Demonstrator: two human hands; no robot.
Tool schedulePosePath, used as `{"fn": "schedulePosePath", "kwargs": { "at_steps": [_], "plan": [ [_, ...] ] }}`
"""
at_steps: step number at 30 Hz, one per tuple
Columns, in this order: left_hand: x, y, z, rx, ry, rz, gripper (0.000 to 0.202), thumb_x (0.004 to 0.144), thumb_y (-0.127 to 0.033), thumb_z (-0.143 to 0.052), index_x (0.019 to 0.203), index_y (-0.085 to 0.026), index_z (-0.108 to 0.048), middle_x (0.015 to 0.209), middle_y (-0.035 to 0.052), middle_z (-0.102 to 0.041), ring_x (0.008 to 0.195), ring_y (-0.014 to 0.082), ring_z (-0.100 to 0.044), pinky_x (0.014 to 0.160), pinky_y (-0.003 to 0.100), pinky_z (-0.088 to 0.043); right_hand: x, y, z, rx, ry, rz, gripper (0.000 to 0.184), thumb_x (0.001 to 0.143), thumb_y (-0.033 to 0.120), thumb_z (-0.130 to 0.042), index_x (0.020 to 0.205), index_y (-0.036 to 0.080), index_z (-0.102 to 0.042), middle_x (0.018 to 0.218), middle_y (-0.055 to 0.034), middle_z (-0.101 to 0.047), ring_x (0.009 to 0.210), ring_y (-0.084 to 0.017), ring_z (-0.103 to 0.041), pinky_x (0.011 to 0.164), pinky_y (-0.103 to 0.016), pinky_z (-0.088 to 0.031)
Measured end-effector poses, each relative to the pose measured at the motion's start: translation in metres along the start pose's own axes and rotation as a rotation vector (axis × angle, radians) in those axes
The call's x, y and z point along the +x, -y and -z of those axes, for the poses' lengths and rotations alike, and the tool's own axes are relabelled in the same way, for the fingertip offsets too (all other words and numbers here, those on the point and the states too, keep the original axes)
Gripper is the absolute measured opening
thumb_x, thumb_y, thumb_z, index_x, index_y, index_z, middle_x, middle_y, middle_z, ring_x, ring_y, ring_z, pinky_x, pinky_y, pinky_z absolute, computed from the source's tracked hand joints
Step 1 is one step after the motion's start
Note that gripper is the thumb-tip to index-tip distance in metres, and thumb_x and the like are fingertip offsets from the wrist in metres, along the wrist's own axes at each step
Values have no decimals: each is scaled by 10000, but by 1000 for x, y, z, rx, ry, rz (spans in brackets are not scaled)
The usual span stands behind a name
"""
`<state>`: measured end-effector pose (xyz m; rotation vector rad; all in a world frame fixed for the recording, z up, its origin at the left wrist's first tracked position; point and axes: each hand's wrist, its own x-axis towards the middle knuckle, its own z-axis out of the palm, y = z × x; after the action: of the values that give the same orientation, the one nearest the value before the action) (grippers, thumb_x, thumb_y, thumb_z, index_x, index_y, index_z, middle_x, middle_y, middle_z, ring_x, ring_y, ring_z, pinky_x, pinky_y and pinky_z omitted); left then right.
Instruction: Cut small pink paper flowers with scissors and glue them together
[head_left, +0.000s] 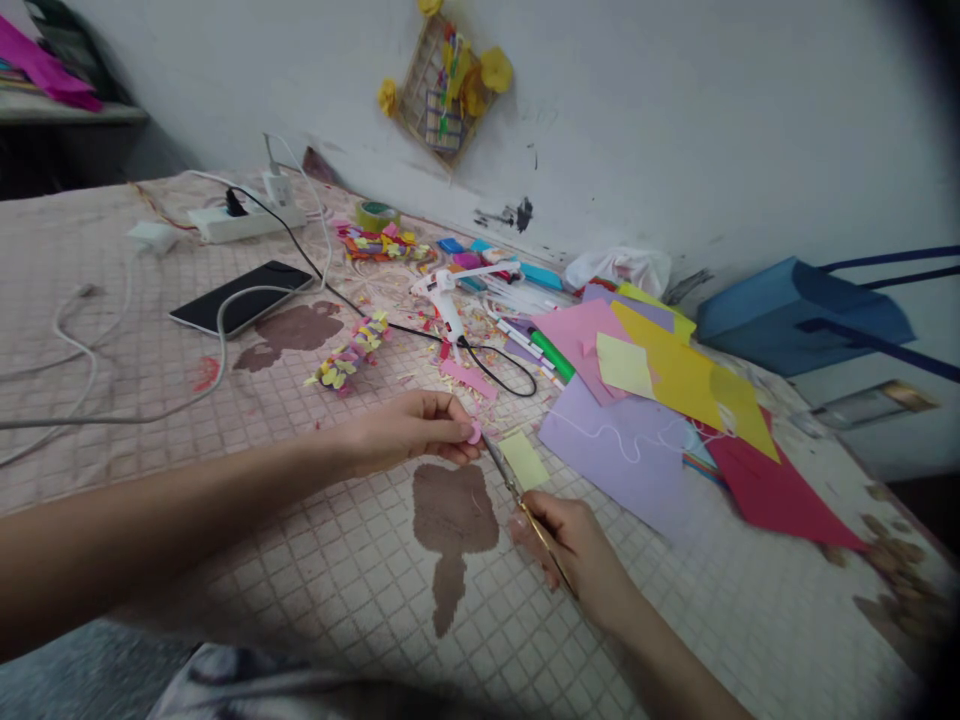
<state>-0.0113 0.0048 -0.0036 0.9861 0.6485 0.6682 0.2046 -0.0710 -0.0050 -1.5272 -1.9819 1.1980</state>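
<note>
My left hand [405, 432] pinches a small pink paper piece [475, 432] between thumb and fingers. My right hand [570, 548] grips a pair of slim metal scissors [504, 472], their blades pointing up toward the pink piece and almost touching it. A pale yellow-green paper scrap [523, 460] lies on the checked pink bedsheet [360, 560] just beside the blades. Loose sheets of lilac paper [615, 450], yellow paper [667, 365] and pink paper [577, 335] spread out to the right of my hands.
A white glue gun [448, 300] with a black cord lies among paper scraps. Further left are a paper flower strip [349, 352], a black phone [240, 298] and a white power strip [247, 222]. A blue bag [802, 315] stands at the right, by the wall.
</note>
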Motion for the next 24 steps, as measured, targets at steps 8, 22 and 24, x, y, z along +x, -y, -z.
{"fn": "schedulePosePath", "kwargs": {
  "at_steps": [8,22,24],
  "plan": [
    [0,-3,1,21,18,16,119,746,-197,-636,734,-103,-565,770,47,-661,707,97,-618,693,230,-476,1,3,1,24,11,-15,411,829,493,-430,550,195,-376,436,52,-362,423,-96,-349,424,-218,-234],
    [0,-5,3,98,33,46,129,719,-195,-655,728,-111,-559,740,33,-667,697,98,-624,690,237,-480,1,-1,1,1,36,30,406,839,434,-446,534,186,-345,492,57,-290,473,-89,-292,449,-219,-218],
    [0,-5,3,109,33,47,129,720,-197,-653,730,-111,-558,746,34,-668,704,99,-625,687,233,-483,1,0,1,2,42,26,407,836,435,-457,533,186,-346,480,60,-292,467,-89,-296,449,-219,-218]
  ]
}}
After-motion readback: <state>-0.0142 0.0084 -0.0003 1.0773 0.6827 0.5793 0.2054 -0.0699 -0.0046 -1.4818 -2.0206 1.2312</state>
